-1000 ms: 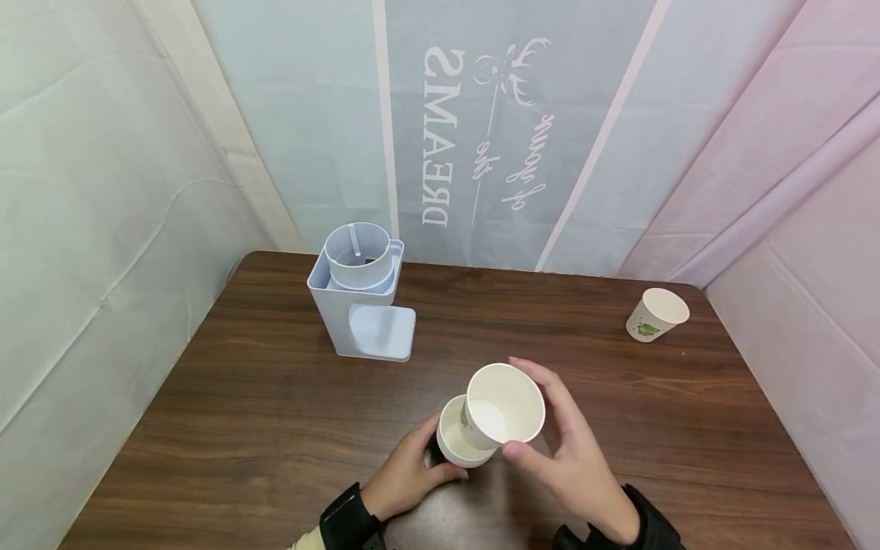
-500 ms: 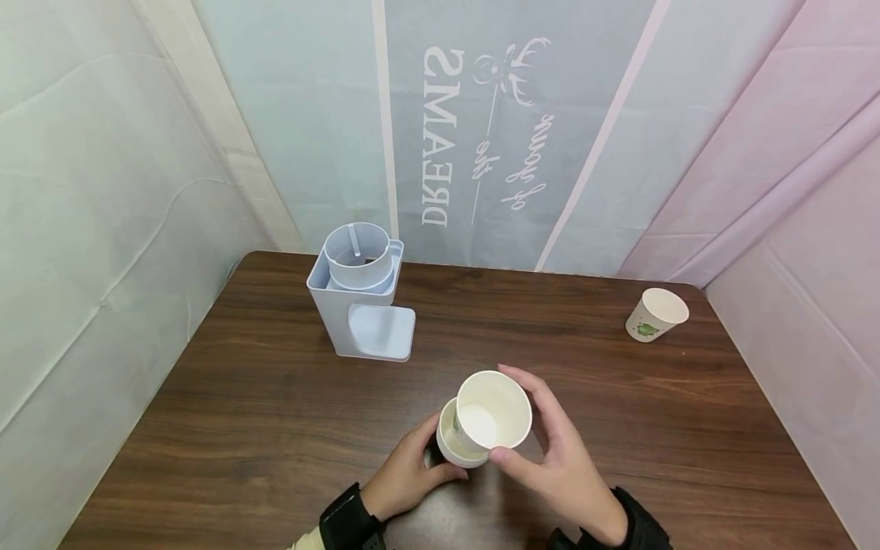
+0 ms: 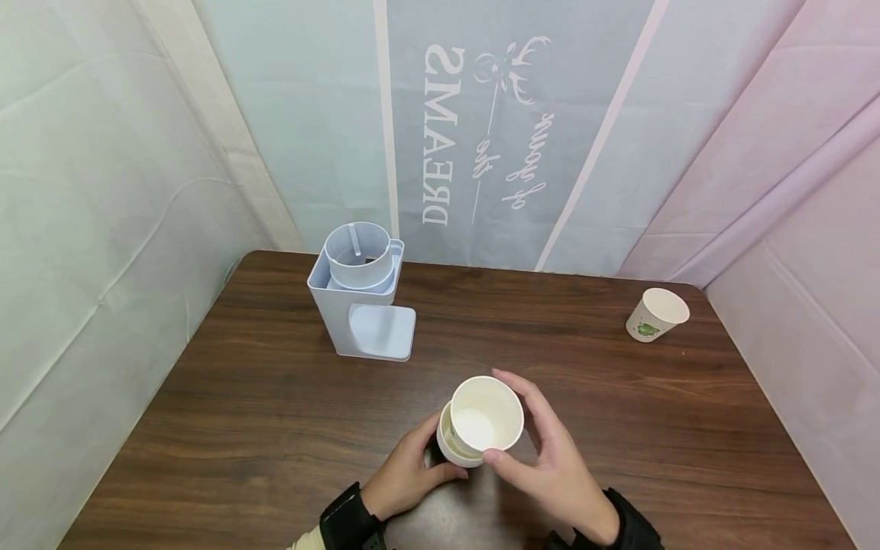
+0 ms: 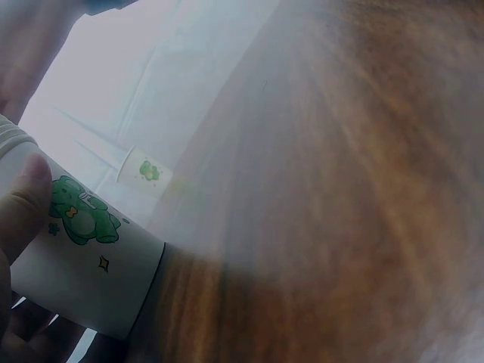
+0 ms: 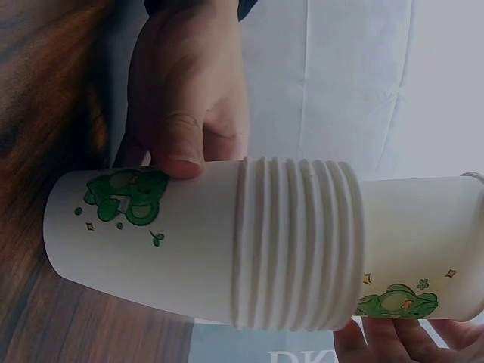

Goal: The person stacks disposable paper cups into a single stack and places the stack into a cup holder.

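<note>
My left hand [image 3: 411, 472] grips a stack of white paper cups [image 5: 204, 249] by its lower part, thumb beside a printed green bear. Several rims lie close together along the stack. In the head view a single paper cup [image 3: 486, 412] sits over the stack's mouth, its base partly inside. My right hand [image 3: 539, 451] holds this cup between thumb and fingers near the rim. The left wrist view shows the stack's base [image 4: 98, 280] near the wooden surface; the left fingers behind it are dark and partly hidden.
Another paper cup [image 3: 656, 315] leans at the back right of the wooden table [image 3: 275, 428]. A pale blue plastic holder [image 3: 360, 305] with a round cup-shaped part on top stands at the back left. Curtains hang behind the table and on both sides.
My right hand has moved left and slightly nearer to me, bringing its cup down further over the stack's mouth. The left hand and the stack have stayed in place.
</note>
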A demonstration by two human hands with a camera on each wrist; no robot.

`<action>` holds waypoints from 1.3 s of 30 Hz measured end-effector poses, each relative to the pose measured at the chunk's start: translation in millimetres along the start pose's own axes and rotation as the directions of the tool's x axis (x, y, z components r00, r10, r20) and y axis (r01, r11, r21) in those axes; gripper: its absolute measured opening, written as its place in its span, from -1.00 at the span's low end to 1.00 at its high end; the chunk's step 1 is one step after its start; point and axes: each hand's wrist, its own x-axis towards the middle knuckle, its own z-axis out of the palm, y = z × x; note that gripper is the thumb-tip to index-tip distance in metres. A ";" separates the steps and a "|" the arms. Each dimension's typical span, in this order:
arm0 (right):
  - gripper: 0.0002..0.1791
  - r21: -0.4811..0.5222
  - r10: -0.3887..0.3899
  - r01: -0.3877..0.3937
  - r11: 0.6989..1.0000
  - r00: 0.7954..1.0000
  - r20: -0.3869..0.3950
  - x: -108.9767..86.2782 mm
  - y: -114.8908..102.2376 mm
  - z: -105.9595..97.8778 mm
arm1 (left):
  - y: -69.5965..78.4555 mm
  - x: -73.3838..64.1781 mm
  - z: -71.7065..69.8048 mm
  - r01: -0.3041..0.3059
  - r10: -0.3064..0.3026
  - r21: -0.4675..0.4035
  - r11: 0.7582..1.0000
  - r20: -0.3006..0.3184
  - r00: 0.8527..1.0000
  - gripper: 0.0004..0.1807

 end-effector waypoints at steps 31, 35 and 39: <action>-0.13 -0.160 0.063 -0.064 0.985 0.998 -0.015 -3.2 17.7 3.4 | -1.1 0.1 -0.2 -0.007 0.007 -0.014 1.000 0.009 1.000 -0.08; -0.11 -0.189 0.045 -0.047 0.981 0.999 -0.016 -3.5 18.2 4.3 | -1.5 -0.3 -0.1 -0.006 0.006 -0.020 1.000 0.013 1.000 -0.06; -0.11 -0.199 0.045 -0.047 0.979 0.999 -0.016 -4.1 19.2 5.4 | -1.6 -0.3 -0.1 -0.001 0.001 -0.021 1.000 0.018 1.000 -0.07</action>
